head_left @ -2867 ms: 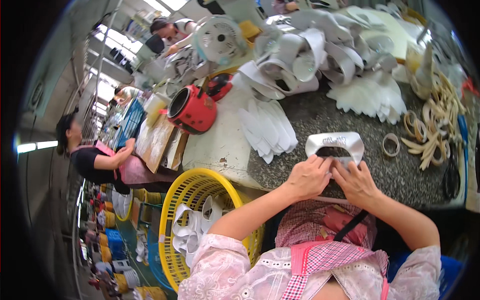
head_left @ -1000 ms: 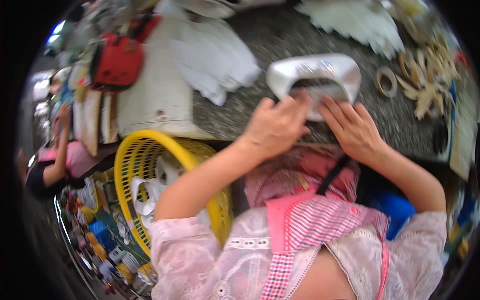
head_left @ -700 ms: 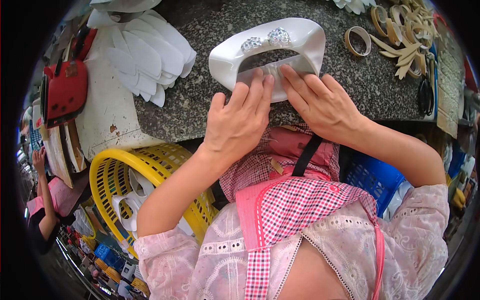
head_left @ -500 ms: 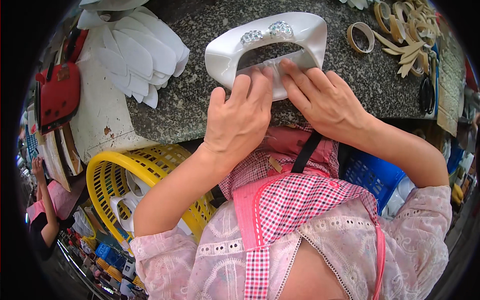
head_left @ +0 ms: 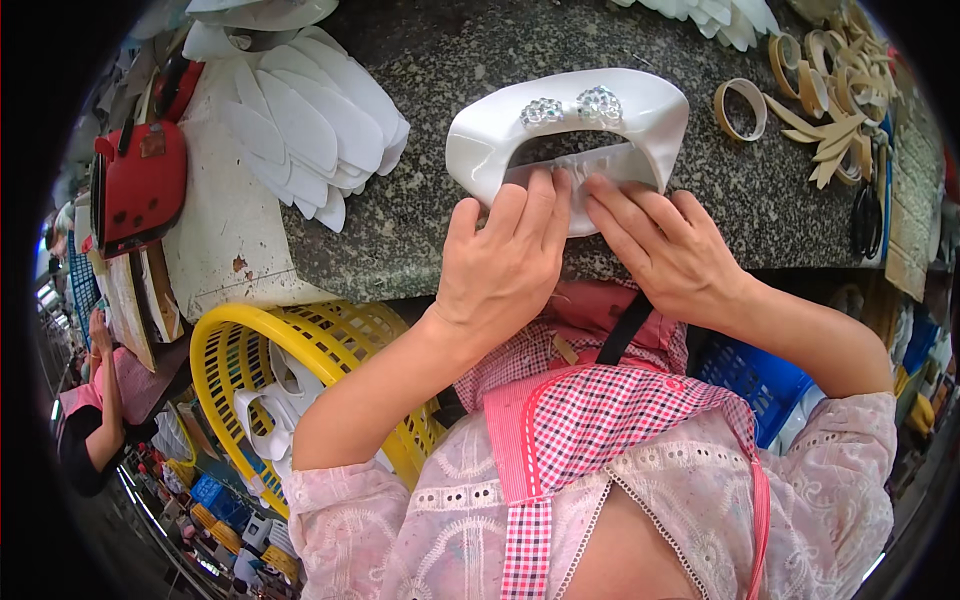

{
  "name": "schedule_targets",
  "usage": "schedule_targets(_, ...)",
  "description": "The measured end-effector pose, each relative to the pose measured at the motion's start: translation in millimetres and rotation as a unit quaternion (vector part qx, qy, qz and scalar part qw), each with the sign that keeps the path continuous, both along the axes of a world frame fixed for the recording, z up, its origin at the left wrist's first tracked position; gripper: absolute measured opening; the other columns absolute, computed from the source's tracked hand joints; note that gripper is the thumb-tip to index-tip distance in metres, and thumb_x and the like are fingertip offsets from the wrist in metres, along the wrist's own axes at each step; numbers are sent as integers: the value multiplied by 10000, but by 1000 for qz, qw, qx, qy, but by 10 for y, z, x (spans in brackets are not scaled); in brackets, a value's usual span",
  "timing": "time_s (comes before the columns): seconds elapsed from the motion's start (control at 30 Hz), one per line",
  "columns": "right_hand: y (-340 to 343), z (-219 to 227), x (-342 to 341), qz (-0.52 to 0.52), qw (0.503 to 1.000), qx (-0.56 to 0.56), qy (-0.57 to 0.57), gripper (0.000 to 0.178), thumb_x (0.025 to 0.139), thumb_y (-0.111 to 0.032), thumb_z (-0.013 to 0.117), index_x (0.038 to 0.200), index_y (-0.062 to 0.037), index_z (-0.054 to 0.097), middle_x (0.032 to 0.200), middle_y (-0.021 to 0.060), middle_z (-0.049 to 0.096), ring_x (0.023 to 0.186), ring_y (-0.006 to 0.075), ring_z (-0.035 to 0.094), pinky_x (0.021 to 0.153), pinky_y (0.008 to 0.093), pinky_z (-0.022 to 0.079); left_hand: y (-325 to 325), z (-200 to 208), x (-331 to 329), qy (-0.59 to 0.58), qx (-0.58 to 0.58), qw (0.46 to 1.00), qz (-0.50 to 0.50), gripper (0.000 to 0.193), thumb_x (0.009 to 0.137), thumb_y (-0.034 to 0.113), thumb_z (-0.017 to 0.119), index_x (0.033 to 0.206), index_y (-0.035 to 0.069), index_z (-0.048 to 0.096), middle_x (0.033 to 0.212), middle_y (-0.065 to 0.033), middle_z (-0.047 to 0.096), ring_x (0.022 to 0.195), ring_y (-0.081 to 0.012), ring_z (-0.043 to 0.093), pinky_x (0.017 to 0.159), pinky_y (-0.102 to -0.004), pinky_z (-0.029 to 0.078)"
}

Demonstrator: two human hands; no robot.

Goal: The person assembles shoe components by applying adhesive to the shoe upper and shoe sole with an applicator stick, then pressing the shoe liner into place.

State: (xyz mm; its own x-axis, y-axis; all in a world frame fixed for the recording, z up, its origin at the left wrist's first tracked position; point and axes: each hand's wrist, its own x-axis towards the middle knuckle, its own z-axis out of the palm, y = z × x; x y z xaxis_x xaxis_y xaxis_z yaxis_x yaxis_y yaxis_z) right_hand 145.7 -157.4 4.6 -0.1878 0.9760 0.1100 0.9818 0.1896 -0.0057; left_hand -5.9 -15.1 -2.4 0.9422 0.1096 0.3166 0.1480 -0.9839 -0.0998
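Observation:
A glossy white shoe upper [head_left: 476, 150] with two rhinestone clusters on its far strap lies on the speckled dark worktop. Both hands are at its near band, where a pale grey lining shows inside the opening. My left hand [head_left: 508, 245] has its fingers bent over the band's left half, thumb side hidden. From the other side, my right hand [head_left: 675, 245] grips the right half, fingertips on the lining near the middle. The two sets of fingertips almost meet there.
White petal-shaped pieces [head_left: 305, 115] are fanned out at the left, beside a red case [head_left: 145, 185]. Beige rings and strips [head_left: 840, 100] lie at the far right. A yellow basket [head_left: 250, 330] holding white pieces and a blue basket [head_left: 750, 375] stand below the worktop edge.
The whole view has shifted, so the worktop and its items appear lower and farther right. Both hands stay on the shoe upper's near band, with fingertips slightly closer together.

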Motion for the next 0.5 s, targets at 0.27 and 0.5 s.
schedule_targets(0.27, 72, 6, 185, 51, 998, 22, 33, 456, 739, -191, 499, 1167, -36, 504, 1264, 60, 471, 976, 155, 457, 668, 330, 409, 69, 114, 70, 73, -94, 993, -3, 540, 625, 150, 608, 1147, 23, 553, 1076, -50, 530, 835, -164, 505, 637, -295, 380)
schedule_targets(0.5, 159, 73, 89, 25, 999, 20, -9, 356, 718, -218, 537, 1037, -59, 533, 1179, 41, 510, 886, 149, 460, 522, 246, 434, 115, 79, -13, 58, -63, 996, -37, 518, 638, 153, 626, 1136, 22, 566, 1076, -58, 530, 827, -167, 504, 649, -295, 390)
